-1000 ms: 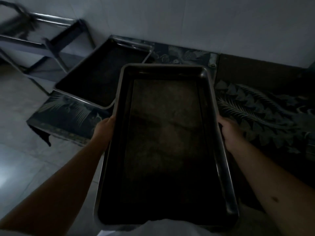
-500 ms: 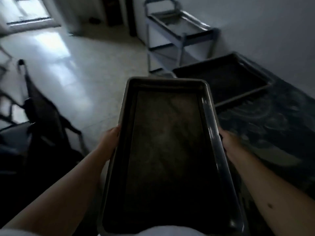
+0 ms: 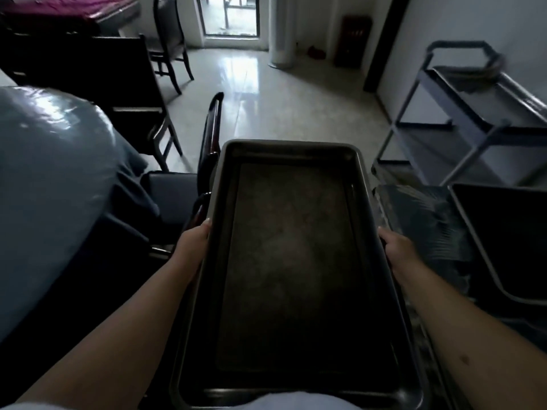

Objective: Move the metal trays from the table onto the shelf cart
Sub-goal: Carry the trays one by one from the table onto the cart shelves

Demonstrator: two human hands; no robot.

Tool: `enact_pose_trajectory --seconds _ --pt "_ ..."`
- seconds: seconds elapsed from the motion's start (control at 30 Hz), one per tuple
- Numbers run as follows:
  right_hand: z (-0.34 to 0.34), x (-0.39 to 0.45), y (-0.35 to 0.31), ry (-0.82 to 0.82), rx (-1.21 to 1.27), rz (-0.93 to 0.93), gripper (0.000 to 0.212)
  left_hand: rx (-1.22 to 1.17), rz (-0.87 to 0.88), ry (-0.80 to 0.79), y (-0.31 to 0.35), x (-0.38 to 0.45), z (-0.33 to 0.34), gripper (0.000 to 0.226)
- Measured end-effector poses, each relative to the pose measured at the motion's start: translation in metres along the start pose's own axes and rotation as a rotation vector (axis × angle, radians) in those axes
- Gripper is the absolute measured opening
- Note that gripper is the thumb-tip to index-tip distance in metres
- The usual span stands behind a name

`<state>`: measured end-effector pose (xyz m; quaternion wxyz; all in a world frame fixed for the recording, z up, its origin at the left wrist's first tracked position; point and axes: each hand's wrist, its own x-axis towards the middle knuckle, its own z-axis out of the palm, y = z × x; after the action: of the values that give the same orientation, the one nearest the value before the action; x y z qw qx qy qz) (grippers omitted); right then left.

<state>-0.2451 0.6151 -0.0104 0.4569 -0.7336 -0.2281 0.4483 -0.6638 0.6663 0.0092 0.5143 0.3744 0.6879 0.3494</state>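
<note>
I hold a long, dark metal tray (image 3: 291, 261) flat in front of my body, its short end pointing away from me. My left hand (image 3: 192, 244) grips its left long rim and my right hand (image 3: 396, 247) grips the right rim. A second metal tray (image 3: 503, 241) lies on the table with the patterned cloth (image 3: 420, 220) at the right. The grey shelf cart (image 3: 479, 113) stands at the far right against the wall, its shelves open toward me.
A round table under a shiny blue cover (image 3: 50, 187) bulges in from the left. Dark chairs (image 3: 124, 93) stand at left and centre, one chair back (image 3: 211, 131) just beyond the tray. Pale tiled floor (image 3: 296, 108) stretches toward a doorway.
My view has swung left, away from the table. The held tray has come off over the table's end. The cart and the second tray have slid to the right edge.
</note>
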Motion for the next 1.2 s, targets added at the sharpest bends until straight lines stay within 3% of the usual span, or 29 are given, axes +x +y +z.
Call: enact_pose_trajectory --seconds 0.23,0.33,0.47,0.6,0.7,0.8,1.07,1.2 --pt "0.021 0.046 -0.025 -0.002 -0.034 0.016 0.028 0.064 0.006 -0.062 0.017 0.046 0.013 0.043" --pt "0.024 0.08 -0.035 0.001 -0.045 0.032 0.028 0.062 -0.017 -0.057 0.031 0.078 0.035 0.026" --pt "0.029 0.146 -0.059 0.009 -0.039 0.044 0.03 0.047 -0.095 -0.041 0.065 0.135 0.072 0.044" --pt "0.043 0.224 -0.11 -0.013 -0.034 0.019 0.031 0.054 -0.031 -0.017 0.108 0.193 0.112 0.034" --pt "0.054 0.276 -0.148 -0.034 -0.052 -0.022 0.027 0.024 -0.055 0.022 0.137 0.226 0.135 0.04" --pt "0.066 0.326 -0.178 -0.056 -0.092 0.003 0.03 0.045 -0.025 0.02 0.164 0.261 0.15 0.028" --pt "0.126 0.462 -0.246 -0.034 -0.084 -0.015 0.028 0.075 0.032 0.017 0.241 0.418 0.193 0.034" --pt "0.157 0.527 -0.292 -0.007 -0.06 -0.014 0.033 0.168 0.082 -0.057 0.305 0.514 0.215 0.039"
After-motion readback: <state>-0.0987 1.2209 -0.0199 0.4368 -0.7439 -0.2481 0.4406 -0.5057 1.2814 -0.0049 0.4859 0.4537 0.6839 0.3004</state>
